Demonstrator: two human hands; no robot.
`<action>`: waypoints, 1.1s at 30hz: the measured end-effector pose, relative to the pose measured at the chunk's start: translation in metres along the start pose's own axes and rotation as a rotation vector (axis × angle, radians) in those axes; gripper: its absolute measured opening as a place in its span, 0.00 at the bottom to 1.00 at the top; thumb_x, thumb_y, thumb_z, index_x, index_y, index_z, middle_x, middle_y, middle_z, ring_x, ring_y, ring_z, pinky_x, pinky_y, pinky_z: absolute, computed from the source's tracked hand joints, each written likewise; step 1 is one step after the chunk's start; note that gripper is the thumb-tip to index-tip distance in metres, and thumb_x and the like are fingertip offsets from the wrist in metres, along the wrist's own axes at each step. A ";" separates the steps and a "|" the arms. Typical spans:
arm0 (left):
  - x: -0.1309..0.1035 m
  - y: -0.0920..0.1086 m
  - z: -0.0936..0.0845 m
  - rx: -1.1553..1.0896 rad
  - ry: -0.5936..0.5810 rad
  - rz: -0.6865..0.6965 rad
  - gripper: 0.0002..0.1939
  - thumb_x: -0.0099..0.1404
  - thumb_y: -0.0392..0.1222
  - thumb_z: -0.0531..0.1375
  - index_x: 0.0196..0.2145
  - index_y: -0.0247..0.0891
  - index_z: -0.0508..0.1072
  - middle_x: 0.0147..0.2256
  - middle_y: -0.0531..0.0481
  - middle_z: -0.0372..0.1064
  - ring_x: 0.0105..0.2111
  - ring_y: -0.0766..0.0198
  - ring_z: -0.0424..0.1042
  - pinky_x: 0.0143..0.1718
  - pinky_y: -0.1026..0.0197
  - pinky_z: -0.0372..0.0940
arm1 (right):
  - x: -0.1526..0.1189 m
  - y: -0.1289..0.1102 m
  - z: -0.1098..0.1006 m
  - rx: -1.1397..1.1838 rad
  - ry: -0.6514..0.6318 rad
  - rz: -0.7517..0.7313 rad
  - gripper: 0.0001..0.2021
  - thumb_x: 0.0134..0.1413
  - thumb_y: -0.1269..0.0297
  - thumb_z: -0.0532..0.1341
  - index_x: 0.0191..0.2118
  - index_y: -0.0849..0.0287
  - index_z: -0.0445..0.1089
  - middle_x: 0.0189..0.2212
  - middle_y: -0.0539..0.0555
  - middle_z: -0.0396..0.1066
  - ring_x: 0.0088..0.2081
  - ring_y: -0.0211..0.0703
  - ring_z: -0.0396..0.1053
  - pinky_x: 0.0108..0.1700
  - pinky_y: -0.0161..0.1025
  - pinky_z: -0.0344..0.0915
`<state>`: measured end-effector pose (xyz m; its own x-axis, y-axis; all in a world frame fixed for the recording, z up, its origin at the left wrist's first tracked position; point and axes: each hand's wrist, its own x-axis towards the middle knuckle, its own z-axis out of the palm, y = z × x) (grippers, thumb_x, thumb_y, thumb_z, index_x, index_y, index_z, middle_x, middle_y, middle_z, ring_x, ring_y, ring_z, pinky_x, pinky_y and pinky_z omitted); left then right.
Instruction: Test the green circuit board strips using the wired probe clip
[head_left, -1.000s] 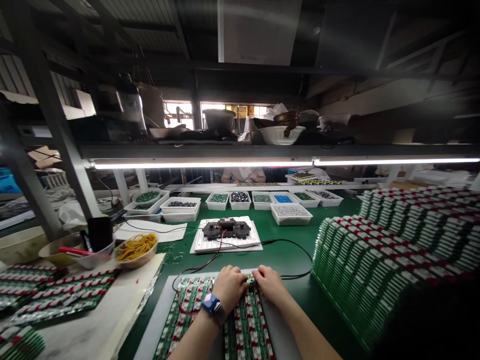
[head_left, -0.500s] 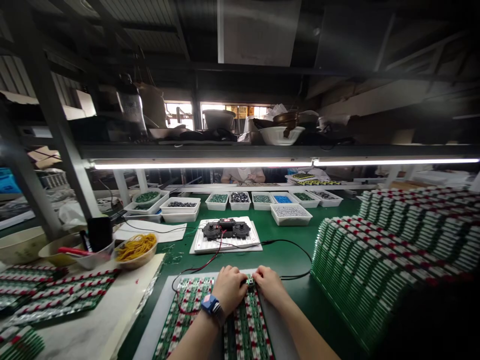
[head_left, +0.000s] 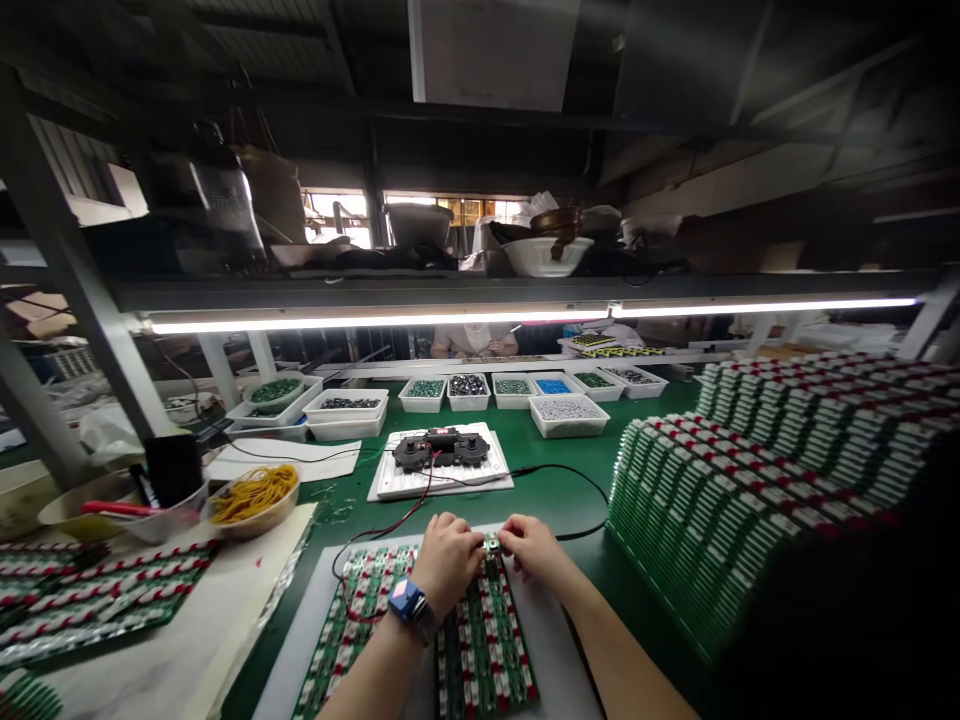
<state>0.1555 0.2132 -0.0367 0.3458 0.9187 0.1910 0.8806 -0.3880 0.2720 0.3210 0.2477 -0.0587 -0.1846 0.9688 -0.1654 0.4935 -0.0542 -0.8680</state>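
Note:
My left hand [head_left: 448,562], with a blue wrist strap [head_left: 409,602] below it, is closed at the far end of the right-hand circuit board panel [head_left: 491,640]. Opposite it, my right hand [head_left: 534,547] pinches the same end from the other side. Between the fingertips shows a small green circuit board [head_left: 492,546] with a dark square part; my fingers partly cover its edges. Left of that, a second circuit board panel [head_left: 352,620] with white and red parts lies on the pale mat [head_left: 289,680], partly under my left forearm.
A tall stack of circuit boards [head_left: 697,530] stands on the right. Ahead is a black device [head_left: 441,452] on a white tray [head_left: 491,470], its cable [head_left: 581,472] looping rightward. White bins of parts [head_left: 568,415] line the back. A bowl of yellow rubber bands [head_left: 255,497] sits left.
The whole view has shifted slightly, so the scene sits further left and higher. My hands stay at the panel's far end, and the small board between the fingertips shows more clearly.

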 end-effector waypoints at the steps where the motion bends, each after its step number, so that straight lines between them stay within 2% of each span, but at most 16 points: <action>1: -0.001 0.000 -0.001 -0.016 0.000 0.012 0.08 0.66 0.40 0.58 0.37 0.44 0.78 0.36 0.49 0.72 0.42 0.56 0.64 0.47 0.56 0.59 | -0.001 -0.001 -0.002 0.022 -0.027 0.008 0.06 0.53 0.71 0.56 0.26 0.59 0.63 0.18 0.44 0.64 0.16 0.32 0.61 0.16 0.26 0.56; 5: -0.003 -0.003 0.001 -0.050 -0.015 0.054 0.07 0.63 0.40 0.60 0.37 0.44 0.79 0.34 0.49 0.72 0.41 0.57 0.65 0.46 0.58 0.59 | -0.007 -0.003 -0.008 0.073 -0.125 0.016 0.05 0.52 0.71 0.56 0.26 0.59 0.63 0.16 0.43 0.63 0.15 0.32 0.60 0.14 0.27 0.57; 12: -0.003 -0.008 0.006 -0.109 -0.076 0.045 0.08 0.60 0.39 0.61 0.38 0.43 0.79 0.35 0.49 0.73 0.41 0.57 0.66 0.44 0.60 0.61 | -0.009 0.001 -0.011 0.164 -0.227 0.006 0.04 0.49 0.72 0.57 0.26 0.59 0.62 0.17 0.43 0.65 0.14 0.34 0.62 0.14 0.29 0.60; 24: -0.002 -0.010 0.005 -0.073 -0.107 0.070 0.08 0.62 0.41 0.60 0.38 0.44 0.79 0.35 0.51 0.73 0.40 0.57 0.66 0.43 0.61 0.61 | -0.009 0.003 -0.010 0.130 -0.232 0.022 0.05 0.49 0.74 0.57 0.26 0.58 0.62 0.13 0.42 0.61 0.14 0.34 0.60 0.15 0.28 0.59; 33: -0.001 -0.006 0.001 -0.022 -0.158 0.026 0.08 0.62 0.42 0.60 0.36 0.46 0.80 0.34 0.51 0.74 0.40 0.57 0.67 0.40 0.61 0.60 | -0.006 0.006 -0.004 0.066 -0.214 0.034 0.07 0.54 0.72 0.56 0.26 0.58 0.60 0.12 0.43 0.63 0.14 0.36 0.65 0.15 0.27 0.59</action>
<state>0.1503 0.2148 -0.0392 0.4166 0.9079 0.0475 0.8641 -0.4116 0.2898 0.3283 0.2425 -0.0609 -0.3485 0.8930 -0.2849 0.4473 -0.1087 -0.8878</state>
